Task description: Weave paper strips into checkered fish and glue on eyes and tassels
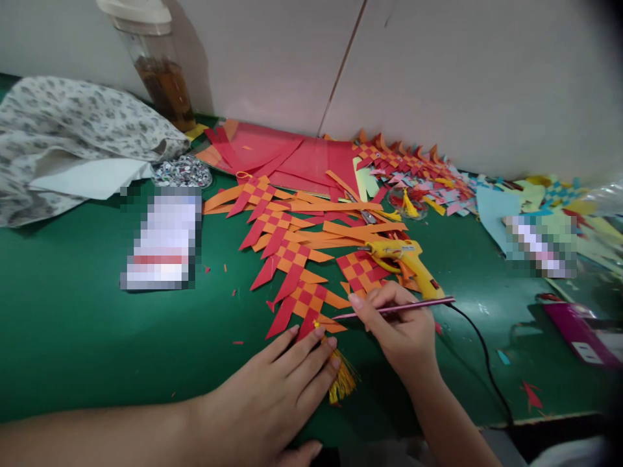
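Note:
A woven chain of red and orange paper squares (291, 254) with pointed strips lies on the green table. A yellow tassel (343, 376) hangs from its lower end. My left hand (296, 370) lies flat, its fingertips on the tassel's top and the chain's lowest tips. In my right hand (402, 324) is a thin pink metallic tool (418, 303), pinched between thumb and fingers, its tip pointing left at the lowest square's orange strip. Just above that hand rest a separate woven square (361, 272) and a yellow glue gun (409, 256).
Red paper sheets (311, 162), scissors (368, 216) and loose orange strips lie behind. A phone (163, 243), patterned cloth (82, 136) and drink bottle (165, 71) are on the left. Colored paper pieces, another phone (540, 246) and a purple packet (579, 331) lie right, beyond the black cord (483, 344).

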Available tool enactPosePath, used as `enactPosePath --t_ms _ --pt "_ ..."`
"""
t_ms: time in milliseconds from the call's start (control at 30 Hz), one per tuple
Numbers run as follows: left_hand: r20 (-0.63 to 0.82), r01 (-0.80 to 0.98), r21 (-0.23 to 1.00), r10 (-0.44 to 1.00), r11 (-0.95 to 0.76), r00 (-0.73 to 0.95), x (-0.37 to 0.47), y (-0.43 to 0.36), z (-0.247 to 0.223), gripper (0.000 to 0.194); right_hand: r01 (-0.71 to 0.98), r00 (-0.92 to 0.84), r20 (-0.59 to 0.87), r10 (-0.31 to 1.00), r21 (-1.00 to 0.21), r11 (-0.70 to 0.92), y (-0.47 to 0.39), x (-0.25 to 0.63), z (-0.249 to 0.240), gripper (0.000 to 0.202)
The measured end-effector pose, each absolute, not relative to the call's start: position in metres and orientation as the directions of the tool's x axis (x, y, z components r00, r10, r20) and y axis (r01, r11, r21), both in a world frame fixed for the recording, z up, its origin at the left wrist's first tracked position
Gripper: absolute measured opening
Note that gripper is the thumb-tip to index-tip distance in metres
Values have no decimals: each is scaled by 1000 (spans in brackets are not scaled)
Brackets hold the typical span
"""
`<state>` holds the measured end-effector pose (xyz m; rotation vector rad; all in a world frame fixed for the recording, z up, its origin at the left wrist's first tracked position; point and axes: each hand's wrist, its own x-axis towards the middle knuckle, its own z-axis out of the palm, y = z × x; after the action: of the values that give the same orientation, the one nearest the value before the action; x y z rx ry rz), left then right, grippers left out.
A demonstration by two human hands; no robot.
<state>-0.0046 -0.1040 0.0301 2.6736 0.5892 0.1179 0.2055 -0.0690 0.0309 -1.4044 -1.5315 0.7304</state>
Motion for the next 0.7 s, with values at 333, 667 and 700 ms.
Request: enactPosePath --t_ms 333,667,700 --pt "-19 392 419 423 -819 906 -4 -103 32 61 419 51 217 975 -891 176 -69 207 30 30" --pt "-9 390 391 420 -834 907 -3 -103 32 61 435 53 251 966 -877 204 -70 203 30 28" --pt "-6 388 389 419 -836 908 -3 -102 33 61 437 53 256 965 -875 208 -70 202 30 28"
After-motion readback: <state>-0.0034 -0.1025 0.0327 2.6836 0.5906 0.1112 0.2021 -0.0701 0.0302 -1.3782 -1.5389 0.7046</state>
